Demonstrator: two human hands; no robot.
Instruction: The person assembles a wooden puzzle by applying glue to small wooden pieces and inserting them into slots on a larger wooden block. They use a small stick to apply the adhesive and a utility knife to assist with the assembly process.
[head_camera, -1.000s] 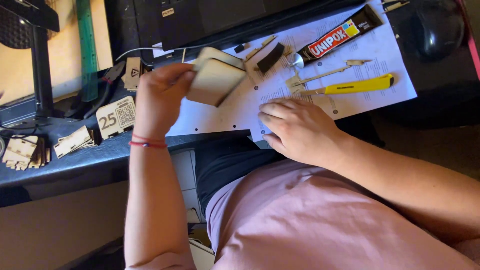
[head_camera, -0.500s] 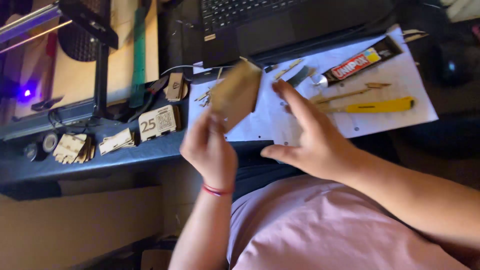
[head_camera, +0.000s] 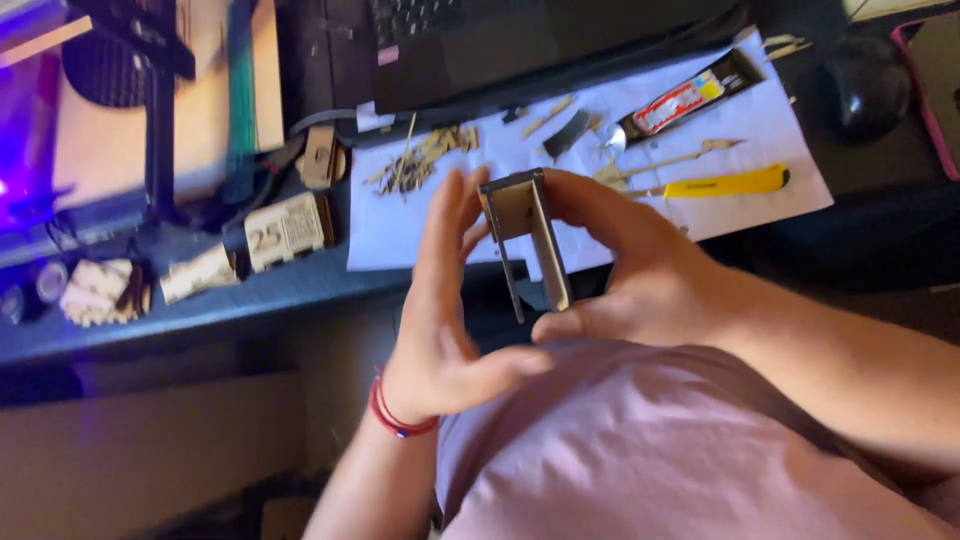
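Observation:
A small open box of thin plywood panels (head_camera: 527, 238) is held up in front of my chest, above the desk edge. My right hand (head_camera: 640, 270) grips it, fingers over its top and thumb under its lower end. My left hand (head_camera: 440, 310), with a red cord bracelet on the wrist, stands flat and open just left of the box, fingers stretched upward beside its side panel. Whether those fingers touch the wood I cannot tell.
A white paper sheet (head_camera: 440, 225) on the dark desk carries wood scraps (head_camera: 420, 160), a glue tube (head_camera: 680, 100), a yellow utility knife (head_camera: 725, 183) and a blade. A laptop (head_camera: 480, 45) sits behind. Laser-cut wooden pieces (head_camera: 285, 230) lie left; a black mouse (head_camera: 865, 85) right.
The wooden box passed from my left hand to my right hand and turned edge-on. My left hand let go and opened flat beside it. The camera view shifted left.

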